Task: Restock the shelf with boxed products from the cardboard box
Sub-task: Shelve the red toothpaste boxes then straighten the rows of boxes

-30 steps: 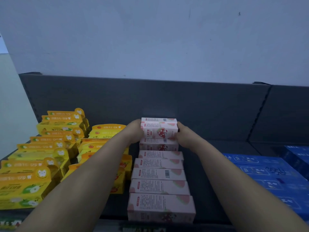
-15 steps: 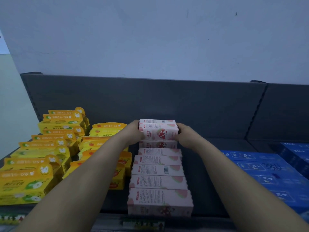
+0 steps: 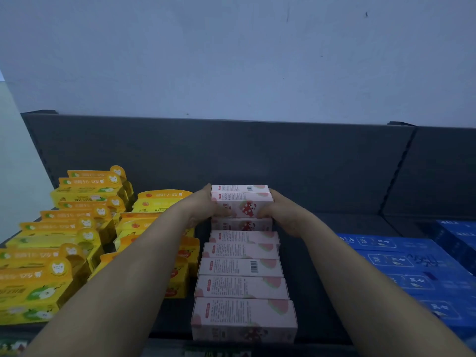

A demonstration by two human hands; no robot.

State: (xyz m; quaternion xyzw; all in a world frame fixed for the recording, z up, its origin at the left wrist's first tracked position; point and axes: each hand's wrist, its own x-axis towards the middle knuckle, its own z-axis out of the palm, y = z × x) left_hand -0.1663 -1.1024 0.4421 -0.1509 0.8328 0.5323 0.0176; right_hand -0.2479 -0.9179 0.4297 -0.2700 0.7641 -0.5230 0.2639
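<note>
A row of several pink boxes point(image 3: 242, 287) runs from the front edge of the dark shelf point(image 3: 334, 222) toward its back panel. At the far end of the row, a pink box with a strawberry picture point(image 3: 242, 203) sits on top of another pink box point(image 3: 242, 224). My left hand point(image 3: 206, 204) grips its left end and my right hand point(image 3: 279, 212) grips its right end. A further pink box shows just behind the held one. The cardboard box is out of view.
Yellow boxes point(image 3: 77, 228) fill the shelf's left part in two rows. Blue boxes point(image 3: 407, 274) lie flat on the right. Bare shelf floor shows between the pink row and the blue boxes. The dark back panel point(image 3: 231, 150) rises behind, with a pale wall above.
Both hands have stayed on the ends of the top pink box, which has sunk slightly onto the box below it. The camera has tilted a little.
</note>
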